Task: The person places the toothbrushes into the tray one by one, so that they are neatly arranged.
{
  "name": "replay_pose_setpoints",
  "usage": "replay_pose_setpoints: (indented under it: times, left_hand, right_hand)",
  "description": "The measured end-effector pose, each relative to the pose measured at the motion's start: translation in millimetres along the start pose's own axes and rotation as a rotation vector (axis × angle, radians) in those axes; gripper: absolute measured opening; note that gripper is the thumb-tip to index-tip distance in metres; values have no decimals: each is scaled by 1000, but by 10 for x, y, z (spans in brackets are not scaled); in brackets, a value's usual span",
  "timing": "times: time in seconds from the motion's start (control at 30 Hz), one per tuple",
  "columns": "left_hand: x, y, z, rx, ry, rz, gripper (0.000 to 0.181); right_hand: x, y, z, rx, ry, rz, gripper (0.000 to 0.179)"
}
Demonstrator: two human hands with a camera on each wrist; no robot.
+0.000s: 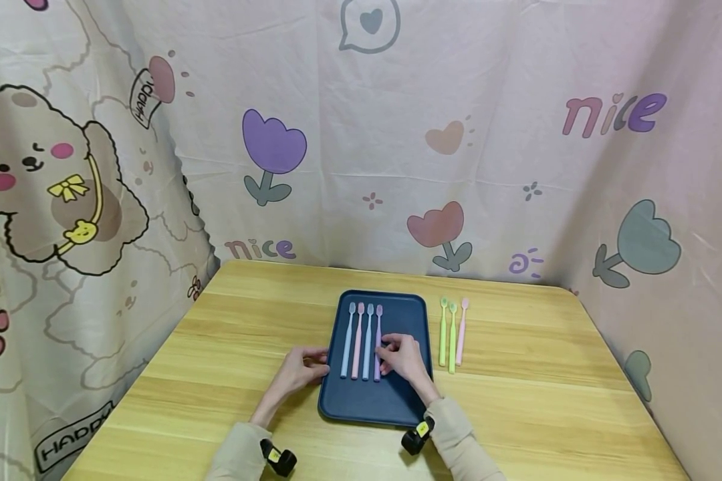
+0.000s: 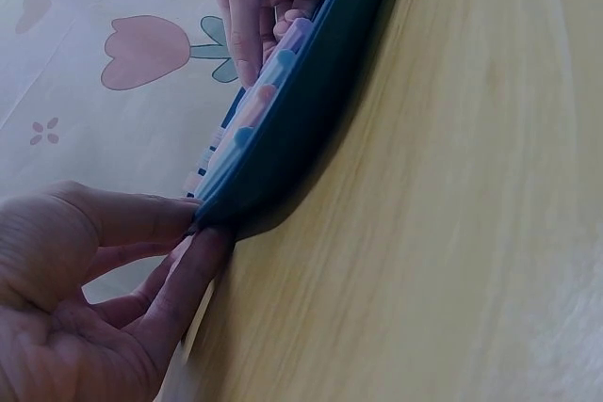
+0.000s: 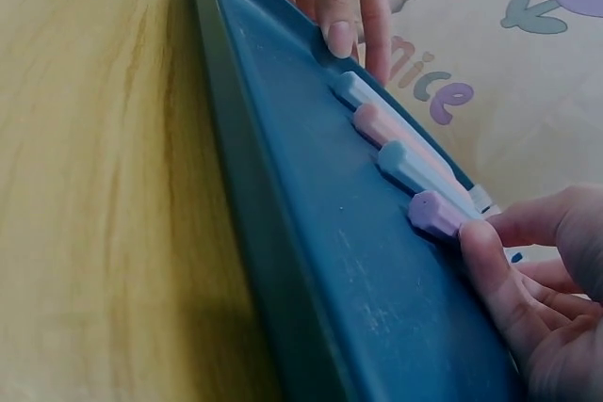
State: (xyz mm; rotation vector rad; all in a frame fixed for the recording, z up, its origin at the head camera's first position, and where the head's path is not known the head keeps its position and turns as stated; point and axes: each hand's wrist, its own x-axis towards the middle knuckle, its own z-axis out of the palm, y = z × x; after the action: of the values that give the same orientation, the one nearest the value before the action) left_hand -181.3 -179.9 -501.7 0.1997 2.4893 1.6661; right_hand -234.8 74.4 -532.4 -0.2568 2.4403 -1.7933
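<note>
A dark blue tray [image 1: 367, 404] lies on the table with several toothbrushes in a row, bristle ends toward the back. From left they are a blue toothbrush [image 1: 347, 344], a pink toothbrush [image 1: 357, 344], another blue toothbrush [image 1: 368, 344] and a purple toothbrush [image 1: 378, 337]. My right hand [image 1: 404, 357] pinches the purple toothbrush's handle between thumb and fingers; the thumb shows against it in the right wrist view. At the tray's left edge, my left hand [image 1: 303, 369] grips the rim, thumb and fingers on either side in the left wrist view.
Right of the tray, two green toothbrushes [image 1: 442, 337] and a pink toothbrush [image 1: 462, 334] lie on the wooden table [image 1: 517, 401]. A printed curtain [image 1: 361, 133] hangs behind the table and along its sides.
</note>
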Motion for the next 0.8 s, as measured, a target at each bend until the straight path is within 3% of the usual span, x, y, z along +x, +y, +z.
replay_pose_setpoints:
  times: [0.13, 0.37, 0.5, 0.63, 0.8]
  left_hand:
    - [-26, 83, -32, -21, -19, 5, 44]
    - [85, -180, 3, -5, -5, 6, 45]
    - [101, -231, -6, -17, 3, 4, 46]
    - [97, -237, -7, -17, 5, 9, 45]
    - [108, -239, -9, -8, 10, 19, 44]
  right_hand:
    - [-9, -17, 0, 7, -5, 1, 35]
    - [-17, -42, -32, 43, 6, -6, 35]
    - [-40, -70, -114, 67, 37, -28, 37]
    - [-66, -47, -288, 81, 139, -56, 32]
    - [-98, 107, -663, 128, 335, -56, 31]
